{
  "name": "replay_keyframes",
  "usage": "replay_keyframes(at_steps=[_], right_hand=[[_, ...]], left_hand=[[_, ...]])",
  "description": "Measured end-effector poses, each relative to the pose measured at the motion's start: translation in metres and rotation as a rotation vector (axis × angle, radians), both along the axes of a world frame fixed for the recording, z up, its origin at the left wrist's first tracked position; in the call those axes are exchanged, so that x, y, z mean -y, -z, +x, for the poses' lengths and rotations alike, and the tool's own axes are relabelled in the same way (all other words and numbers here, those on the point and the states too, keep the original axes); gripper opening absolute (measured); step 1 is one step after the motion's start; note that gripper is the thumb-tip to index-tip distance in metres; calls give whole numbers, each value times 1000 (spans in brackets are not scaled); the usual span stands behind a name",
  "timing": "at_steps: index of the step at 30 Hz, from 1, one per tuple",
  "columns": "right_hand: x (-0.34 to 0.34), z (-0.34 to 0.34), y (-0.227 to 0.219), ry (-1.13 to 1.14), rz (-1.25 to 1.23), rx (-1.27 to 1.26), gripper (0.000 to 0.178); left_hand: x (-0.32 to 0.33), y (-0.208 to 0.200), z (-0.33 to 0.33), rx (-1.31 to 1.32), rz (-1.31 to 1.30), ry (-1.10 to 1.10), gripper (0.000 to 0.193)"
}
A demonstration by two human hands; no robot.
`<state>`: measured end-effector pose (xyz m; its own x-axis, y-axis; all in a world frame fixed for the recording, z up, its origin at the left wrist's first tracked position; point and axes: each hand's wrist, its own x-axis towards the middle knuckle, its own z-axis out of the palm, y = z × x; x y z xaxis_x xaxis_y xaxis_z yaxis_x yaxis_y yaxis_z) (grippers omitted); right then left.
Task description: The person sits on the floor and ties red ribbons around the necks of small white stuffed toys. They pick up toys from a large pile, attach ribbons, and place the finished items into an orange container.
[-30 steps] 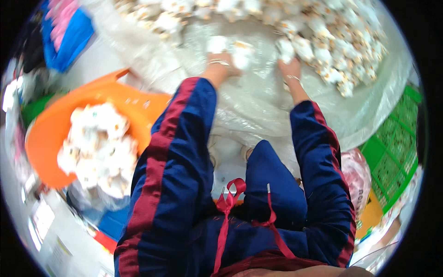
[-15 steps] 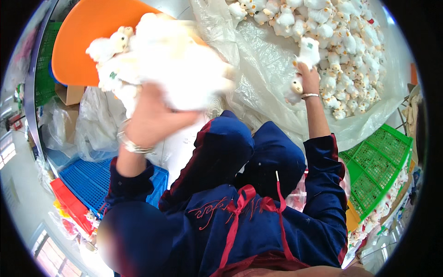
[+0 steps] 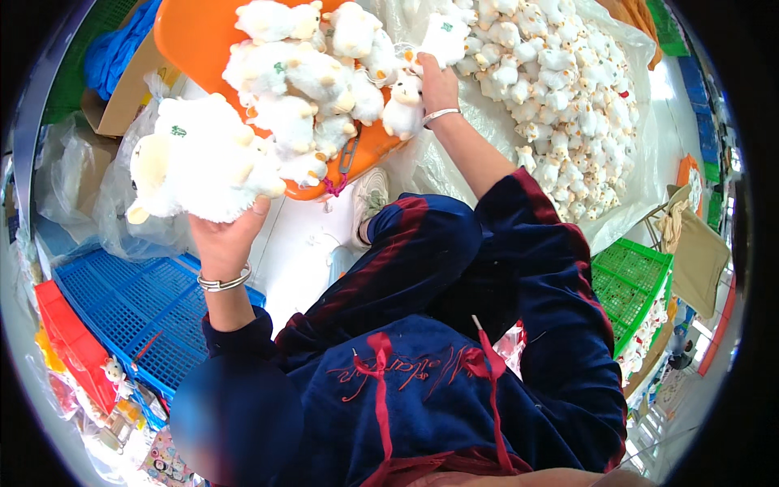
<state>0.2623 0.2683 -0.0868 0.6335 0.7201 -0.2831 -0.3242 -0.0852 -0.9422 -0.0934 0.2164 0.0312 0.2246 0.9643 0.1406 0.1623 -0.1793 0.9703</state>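
Observation:
My left hand (image 3: 230,235) is closed on a white plush sheep (image 3: 203,166) with a cream face and a small green mark on its side. It is held up close to the view, left of the orange chair seat (image 3: 187,36). My right hand (image 3: 439,88) grips small white plush sheep at the right edge of that seat. One plush sheep with a face (image 3: 403,108) hangs at its fingers, and another with a green mark (image 3: 446,36) shows beyond them. Several more plush sheep (image 3: 300,77) lie heaped on the seat.
A big pile of white plush toys (image 3: 560,105) lies on clear plastic sheeting (image 3: 487,170) at the right. Blue crate (image 3: 130,300) and red bin (image 3: 77,345) stand at the lower left, green crate (image 3: 629,284) at the right. A metal clip (image 3: 349,154) hangs at the seat's front edge.
My right hand has moved left from the pile to the chair seat with its plush sheep. My left hand has shifted left with its plush sheep, uncovering the heap on the seat.

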Motion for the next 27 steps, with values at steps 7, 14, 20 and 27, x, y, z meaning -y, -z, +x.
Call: replay_keyframes(at_steps=[7,14,20,27], right_hand=[[-17,-6,27,114,106,-188,46],[8,16,3,168,-178,-48,53],[37,17,-21,13,-210,150,47],[61,-32,-64,-372,-227,815,54]], left_hand=[[-5,11,-10,124,-102,-108,63],[-12,17,-10,172,-92,-133,61],[-12,18,-12,135,-104,-126,59],[-21,17,-16,88,-45,-106,58]])
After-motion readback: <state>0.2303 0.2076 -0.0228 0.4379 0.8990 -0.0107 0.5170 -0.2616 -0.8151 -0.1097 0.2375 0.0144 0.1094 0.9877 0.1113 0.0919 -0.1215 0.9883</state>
